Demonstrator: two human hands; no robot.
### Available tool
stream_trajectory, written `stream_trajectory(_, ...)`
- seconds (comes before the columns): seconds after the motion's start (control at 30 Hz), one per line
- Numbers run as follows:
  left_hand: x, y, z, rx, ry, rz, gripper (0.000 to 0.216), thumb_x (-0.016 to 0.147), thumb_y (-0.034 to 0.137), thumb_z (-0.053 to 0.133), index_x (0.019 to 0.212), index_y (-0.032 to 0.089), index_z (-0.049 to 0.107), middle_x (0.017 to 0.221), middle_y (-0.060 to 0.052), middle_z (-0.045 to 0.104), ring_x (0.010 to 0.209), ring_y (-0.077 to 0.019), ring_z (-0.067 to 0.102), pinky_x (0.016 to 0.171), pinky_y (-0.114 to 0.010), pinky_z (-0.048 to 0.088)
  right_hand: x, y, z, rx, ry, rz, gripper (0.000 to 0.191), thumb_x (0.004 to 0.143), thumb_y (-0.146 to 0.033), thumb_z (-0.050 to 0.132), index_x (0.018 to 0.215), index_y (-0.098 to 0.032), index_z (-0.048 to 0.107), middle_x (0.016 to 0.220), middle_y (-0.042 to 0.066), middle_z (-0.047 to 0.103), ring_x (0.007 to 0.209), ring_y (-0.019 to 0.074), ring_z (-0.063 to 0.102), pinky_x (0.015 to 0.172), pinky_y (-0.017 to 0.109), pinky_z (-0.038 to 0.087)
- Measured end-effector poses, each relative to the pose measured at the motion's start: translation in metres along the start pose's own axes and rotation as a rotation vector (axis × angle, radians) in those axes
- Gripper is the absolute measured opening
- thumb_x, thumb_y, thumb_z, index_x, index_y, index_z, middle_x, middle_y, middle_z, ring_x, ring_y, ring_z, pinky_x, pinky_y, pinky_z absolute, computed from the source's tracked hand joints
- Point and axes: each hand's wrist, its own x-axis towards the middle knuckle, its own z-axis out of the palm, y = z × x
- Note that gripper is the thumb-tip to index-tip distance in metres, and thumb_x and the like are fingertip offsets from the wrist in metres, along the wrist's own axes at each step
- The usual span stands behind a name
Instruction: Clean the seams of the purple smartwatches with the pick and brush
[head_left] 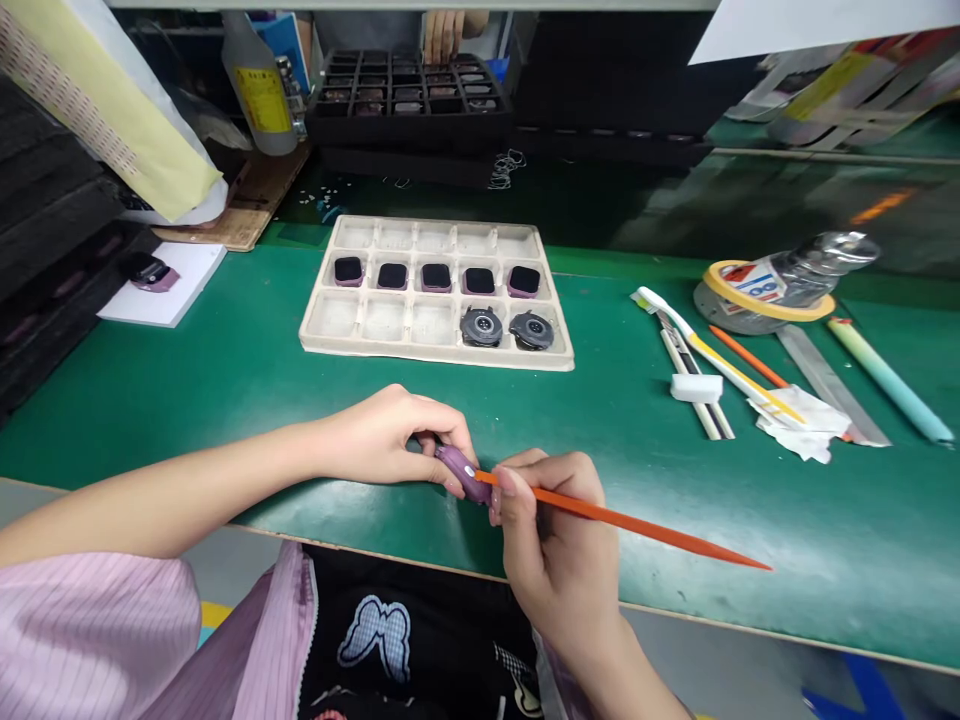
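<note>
The purple watch [459,470], just below the frame's centre, is pinched by the left hand [397,437] while an orange stick [645,524] is gripped by the right hand [566,530], and scratches could be caused by a slip.

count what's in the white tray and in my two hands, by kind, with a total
Square watches, middle row of the white tray: 5
Round watches, front row of the white tray: 2
Purple piece, in the left hand: 1
Orange stick, in the right hand: 1
Total: 9
</note>
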Motion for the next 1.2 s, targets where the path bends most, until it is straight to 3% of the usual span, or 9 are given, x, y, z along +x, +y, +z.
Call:
stream_trajectory(0.17,-0.0002,-0.0001,-0.0001,-0.018,-0.002,0.013,0.009,0.084,0.023,0.078,0.088,0.017,0.072,0.085,0.000,0.074,0.074,-0.0095,0.067,0.069,-0.017,0.049,-0.0003,-0.0007,0.0005,0.025,-0.008,-0.001,0.016,0.099,-0.011,0.047,0.090,-0.024,0.043,0.071,-0.003,0.054,0.063,0.0125,0.057,0.055,0.024,0.045)
stream_trajectory(0.4,0.0000,0.0024,-0.0012,-0.018,-0.013,-0.018,0.008,0.084,0.022,0.078,0.087,0.018,0.073,0.084,0.000,0.074,0.074,-0.0106,0.067,0.069,-0.018,0.049,0.0011,0.0007,-0.0013,0.120,0.017,0.139,0.017,0.103,-0.018,0.044,0.088,-0.024,0.045,0.070,-0.003,0.055,0.060,0.0117,0.056,0.051,0.023,0.044)
stream_trajectory(1.2,-0.0004,-0.0015,-0.0002,-0.028,-0.008,0.026,0.008,0.083,0.019,0.078,0.087,0.017,0.072,0.086,-0.001,0.074,0.070,-0.0092,0.066,0.067,-0.017,0.051,0.0002,-0.0010,-0.0026,-0.086,-0.071,-0.082,0.019,0.097,-0.008,0.048,0.092,-0.024,0.040,0.074,-0.002,0.057,0.060,0.0101,0.058,0.051,0.020,0.045)
